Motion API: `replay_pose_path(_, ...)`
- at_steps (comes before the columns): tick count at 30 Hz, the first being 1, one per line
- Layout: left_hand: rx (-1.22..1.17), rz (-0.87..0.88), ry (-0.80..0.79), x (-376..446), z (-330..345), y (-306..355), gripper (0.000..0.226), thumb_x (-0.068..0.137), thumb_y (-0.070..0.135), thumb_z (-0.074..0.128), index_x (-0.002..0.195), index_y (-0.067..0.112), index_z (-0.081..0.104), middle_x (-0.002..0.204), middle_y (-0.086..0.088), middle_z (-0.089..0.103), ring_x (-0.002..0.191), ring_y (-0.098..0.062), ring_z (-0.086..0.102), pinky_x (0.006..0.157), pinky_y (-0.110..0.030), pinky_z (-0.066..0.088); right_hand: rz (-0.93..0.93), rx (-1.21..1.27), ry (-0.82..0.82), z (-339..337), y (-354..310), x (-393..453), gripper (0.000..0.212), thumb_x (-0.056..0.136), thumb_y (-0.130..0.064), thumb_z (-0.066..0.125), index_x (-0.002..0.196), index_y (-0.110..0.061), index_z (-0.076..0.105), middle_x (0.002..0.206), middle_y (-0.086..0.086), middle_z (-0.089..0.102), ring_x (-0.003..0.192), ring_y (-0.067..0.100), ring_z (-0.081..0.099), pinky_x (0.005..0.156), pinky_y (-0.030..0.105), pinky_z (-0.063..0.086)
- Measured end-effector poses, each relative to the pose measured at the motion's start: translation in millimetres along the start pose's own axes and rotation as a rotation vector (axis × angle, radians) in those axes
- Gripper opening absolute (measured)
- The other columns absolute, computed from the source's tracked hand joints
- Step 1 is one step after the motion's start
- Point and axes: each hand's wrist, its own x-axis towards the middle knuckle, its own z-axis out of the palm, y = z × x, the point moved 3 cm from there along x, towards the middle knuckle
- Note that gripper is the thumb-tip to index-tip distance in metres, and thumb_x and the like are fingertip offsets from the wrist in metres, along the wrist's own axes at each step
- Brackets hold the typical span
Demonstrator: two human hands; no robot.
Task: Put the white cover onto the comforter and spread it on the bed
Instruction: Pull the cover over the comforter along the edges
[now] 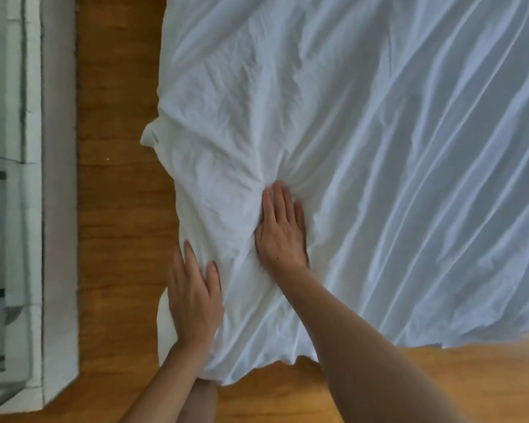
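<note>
The white cover [364,123] lies spread and wrinkled over the bed, filling most of the view, with its near corner hanging toward the floor. The comforter itself is hidden under the fabric. My right hand [281,230] presses flat on the cover near that corner, fingers straight, with creases fanning out from the fingertips. My left hand [194,300] rests flat on the cover's left edge, fingers straight along the hanging side. A small tab of fabric [150,137] sticks out on the left edge.
Wooden floor [116,178] runs along the left side of the bed and in front of it. A white wall or cabinet edge with a glass panel [28,148] stands at the far left. My knee [199,401] shows near the bottom.
</note>
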Motion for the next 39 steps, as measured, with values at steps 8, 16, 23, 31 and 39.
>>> replay_pose_path(8, 0.319, 0.628, 0.087, -98, 62, 69, 0.049, 0.101, 0.031, 0.036, 0.140, 0.002, 0.043, 0.148, -0.027, 0.036, 0.138, -0.040, 0.035, 0.114, -0.054, 0.027, -0.499, -0.038, -0.131, -38, 83, -74, 0.053, 0.100, -0.028, 0.030, 0.149, -0.009, 0.032, 0.157, 0.014, 0.027, 0.146, 0.027, 0.022, 0.118, 0.038, 0.006)
replay_pose_path(16, 0.326, 0.616, 0.090, -210, 163, 114, 0.076, 0.083, 0.041, 0.066, 0.145, 0.009, 0.036, 0.152, -0.026, 0.029, 0.143, -0.040, 0.024, 0.116, -0.059, 0.017, -0.448, -0.439, -0.085, -71, 351, -225, 0.080, 0.093, -0.043, 0.047, 0.154, -0.011, 0.008, 0.161, 0.012, 0.005, 0.149, 0.027, 0.008, 0.121, 0.042, 0.009)
replay_pose_path(23, 0.482, 0.688, 0.139, -209, 167, 107, 0.082, 0.084, 0.014, 0.071, 0.153, 0.008, 0.026, 0.155, -0.030, 0.019, 0.144, -0.045, 0.018, 0.115, -0.062, 0.018, -0.322, -0.588, 0.032, -90, 404, -247, 0.099, 0.079, -0.024, 0.076, 0.153, -0.010, 0.011, 0.158, 0.022, 0.012, 0.147, 0.034, 0.009, 0.116, 0.058, 0.016)
replay_pose_path(31, 0.486, 0.402, 0.180, -221, 194, 139, 0.095, 0.080, 0.031, 0.075, 0.151, 0.007, 0.016, 0.157, -0.026, 0.011, 0.145, -0.045, 0.008, 0.113, -0.064, 0.018, -0.368, -0.544, 0.265, -79, 409, -230, 0.079, 0.079, -0.001, 0.064, 0.146, -0.004, 0.023, 0.142, 0.024, 0.040, 0.130, 0.041, 0.040, 0.106, 0.055, 0.037)
replay_pose_path(39, 0.359, 0.276, 0.494, -205, 248, 159, 0.110, 0.072, 0.039, 0.080, 0.149, -0.006, 0.015, 0.155, -0.032, 0.012, 0.145, -0.048, 0.008, 0.113, -0.066, 0.016, -0.551, -0.419, 0.739, -52, 436, -205, 0.066, 0.072, -0.008, 0.063, 0.136, -0.004, 0.047, 0.124, 0.013, 0.055, 0.114, 0.029, 0.044, 0.091, 0.041, 0.035)
